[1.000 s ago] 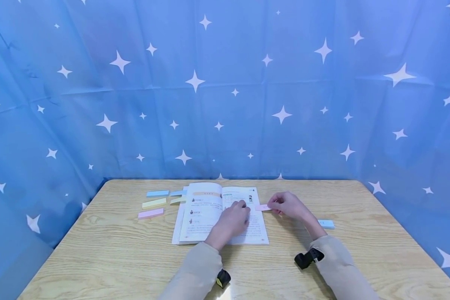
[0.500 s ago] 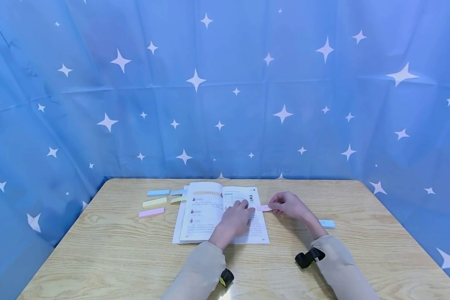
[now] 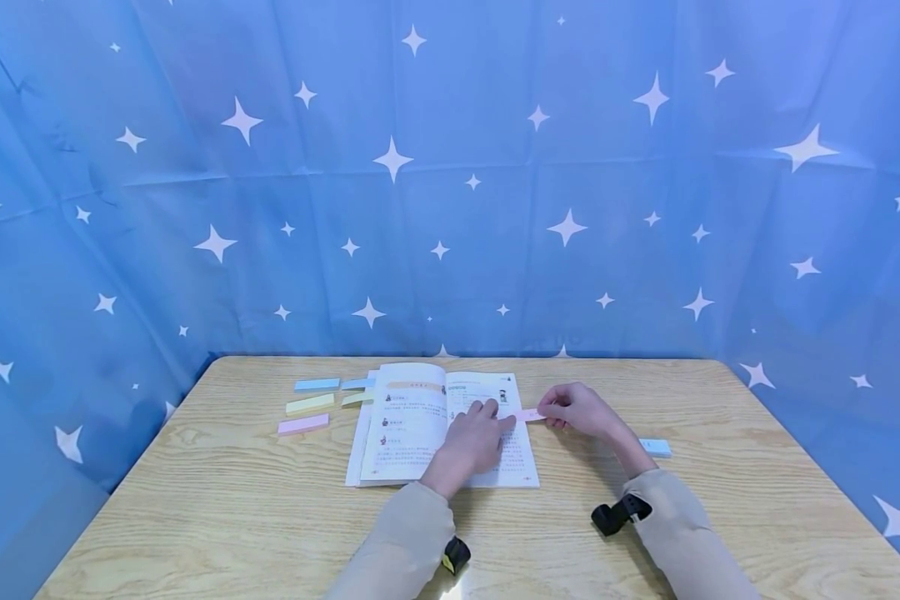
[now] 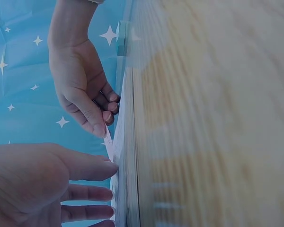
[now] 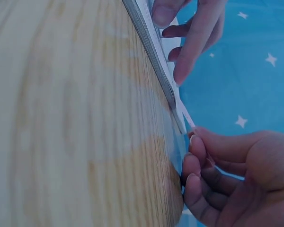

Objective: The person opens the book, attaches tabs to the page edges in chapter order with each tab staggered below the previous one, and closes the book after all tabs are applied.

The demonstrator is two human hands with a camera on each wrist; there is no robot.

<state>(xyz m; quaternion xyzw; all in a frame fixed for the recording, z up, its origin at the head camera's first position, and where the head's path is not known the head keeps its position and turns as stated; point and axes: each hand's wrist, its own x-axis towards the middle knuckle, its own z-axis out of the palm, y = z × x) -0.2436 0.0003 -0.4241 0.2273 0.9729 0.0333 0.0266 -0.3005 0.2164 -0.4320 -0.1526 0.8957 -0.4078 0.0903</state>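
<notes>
An open book (image 3: 408, 429) with printed pages lies on the wooden table. My left hand (image 3: 474, 440) rests on its right-hand page, fingers extended and the thumb side toward the page's outer edge. Beyond that edge, my right hand (image 3: 576, 408) pinches the outer end of a pink sticky note strip (image 3: 528, 415) between thumb and index finger. The strip's inner end lies over the page margin, beside my left fingers. In the right wrist view the strip (image 5: 187, 115) slants up from the page edge to the pinching fingertips.
Left of the book lie a blue sticky note pad (image 3: 317, 385), a yellow pad (image 3: 310, 405) and a pink pad (image 3: 303, 424). A blue tab (image 3: 357, 384) and a yellow tab (image 3: 357, 398) stick out from the book's left edge. Another blue pad (image 3: 656, 447) sits behind my right forearm.
My left hand has shifted slightly right across the page, and its fingers have spread toward the pink strip. My right hand keeps its pinch almost in place.
</notes>
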